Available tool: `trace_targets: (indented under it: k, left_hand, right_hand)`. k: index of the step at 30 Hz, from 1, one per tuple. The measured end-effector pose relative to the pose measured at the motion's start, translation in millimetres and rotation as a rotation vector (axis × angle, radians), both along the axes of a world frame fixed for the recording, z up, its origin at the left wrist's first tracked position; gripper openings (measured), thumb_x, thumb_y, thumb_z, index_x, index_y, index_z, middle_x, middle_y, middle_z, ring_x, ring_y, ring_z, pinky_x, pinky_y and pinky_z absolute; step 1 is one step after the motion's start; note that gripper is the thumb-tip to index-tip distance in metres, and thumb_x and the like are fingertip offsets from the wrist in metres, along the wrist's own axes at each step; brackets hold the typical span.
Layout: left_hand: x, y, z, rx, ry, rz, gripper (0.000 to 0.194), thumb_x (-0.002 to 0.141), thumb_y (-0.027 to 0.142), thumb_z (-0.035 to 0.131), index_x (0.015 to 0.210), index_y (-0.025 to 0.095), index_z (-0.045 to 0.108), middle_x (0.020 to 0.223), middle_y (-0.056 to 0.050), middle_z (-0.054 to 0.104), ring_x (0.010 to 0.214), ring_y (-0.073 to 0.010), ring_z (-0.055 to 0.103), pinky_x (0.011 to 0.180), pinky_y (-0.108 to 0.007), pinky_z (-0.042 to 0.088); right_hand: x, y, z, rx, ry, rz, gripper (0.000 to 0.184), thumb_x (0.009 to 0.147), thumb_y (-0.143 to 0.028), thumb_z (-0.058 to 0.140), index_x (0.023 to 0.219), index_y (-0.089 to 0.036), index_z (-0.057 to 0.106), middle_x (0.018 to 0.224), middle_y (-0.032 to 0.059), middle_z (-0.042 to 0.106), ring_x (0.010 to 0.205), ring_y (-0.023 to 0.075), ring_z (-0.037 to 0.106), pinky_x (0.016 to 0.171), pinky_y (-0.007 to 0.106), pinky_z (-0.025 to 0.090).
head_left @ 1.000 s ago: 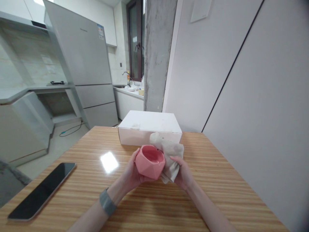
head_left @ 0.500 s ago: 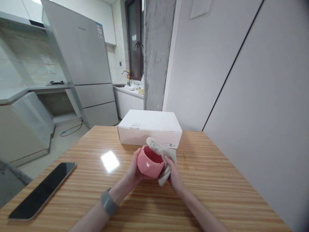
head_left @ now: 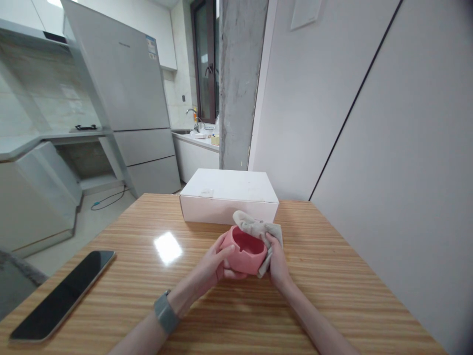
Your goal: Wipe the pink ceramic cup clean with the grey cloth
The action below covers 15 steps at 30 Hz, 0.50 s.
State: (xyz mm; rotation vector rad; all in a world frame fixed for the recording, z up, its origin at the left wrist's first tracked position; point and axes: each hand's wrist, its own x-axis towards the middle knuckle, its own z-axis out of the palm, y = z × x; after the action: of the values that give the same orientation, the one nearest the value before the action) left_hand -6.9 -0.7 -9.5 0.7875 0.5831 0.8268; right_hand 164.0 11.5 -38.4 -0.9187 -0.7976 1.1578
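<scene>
A pink faceted bowl is held just above the wooden table, its opening facing up. My left hand grips its left side and underside. My right hand presses a crumpled beige cloth against the bowl's right side and rim. A grey band sits on my left wrist.
A white cardboard box lies shut right behind the bowl. A dark phone lies face up near the table's left edge. A white wall runs along the right side. Beyond the table are a grey fridge and a concrete pillar.
The bowl has shifted a little to the right and tipped so its opening faces up. The cloth has slid from the rim's back to the right side, bunched under my right hand.
</scene>
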Motion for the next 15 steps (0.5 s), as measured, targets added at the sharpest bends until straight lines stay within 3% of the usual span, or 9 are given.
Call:
trace_targets:
  k: [4,10,13,15]
  left_hand:
    - [-1,2,-3.0,-0.099,0.011,-0.013,0.052,0.084,0.053,0.053,0.127,0.029,0.039,0.118,-0.010,0.060,0.081,-0.0238,0.069,0.063,-0.042,0.058]
    - [-9,3,-1.9,-0.119,-0.016,-0.120,0.050,0.087,0.047,0.050,0.126,0.016,0.045,0.116,-0.018,0.061,0.088,-0.0272,0.067,0.064,-0.038,0.058]
    - [-7,4,0.6,-0.095,-0.003,-0.045,0.047,0.085,0.042,0.054,0.125,0.018,0.046,0.117,-0.016,0.061,0.086,-0.0279,0.067,0.061,-0.039,0.059]
    - [-3,3,2.1,-0.048,0.003,0.091,0.048,0.081,0.037,0.062,0.123,0.021,0.045,0.119,-0.014,0.059,0.089,-0.0281,0.066,0.060,-0.042,0.059]
  right_hand:
    - [6,3,-1.4,-0.046,0.021,0.029,0.026,0.075,-0.044,0.060,0.084,-0.020,0.068,0.082,0.0013,0.073,0.096,0.0245,0.065,0.093,0.039,0.046]
    - [-1,-1,4.7,-0.058,0.040,0.111,0.028,0.076,-0.043,0.059,0.083,-0.018,0.069,0.084,0.0031,0.073,0.094,0.0249,0.066,0.092,0.039,0.047]
    - [-7,-5,7.9,-0.032,0.041,0.106,0.028,0.077,-0.043,0.059,0.090,-0.020,0.069,0.094,0.0022,0.072,0.105,0.0234,0.062,0.098,0.038,0.042]
    - [-14,-9,7.1,0.001,0.018,0.064,0.028,0.077,-0.043,0.060,0.094,-0.023,0.068,0.101,0.0004,0.070,0.113,0.0211,0.056,0.103,0.036,0.037]
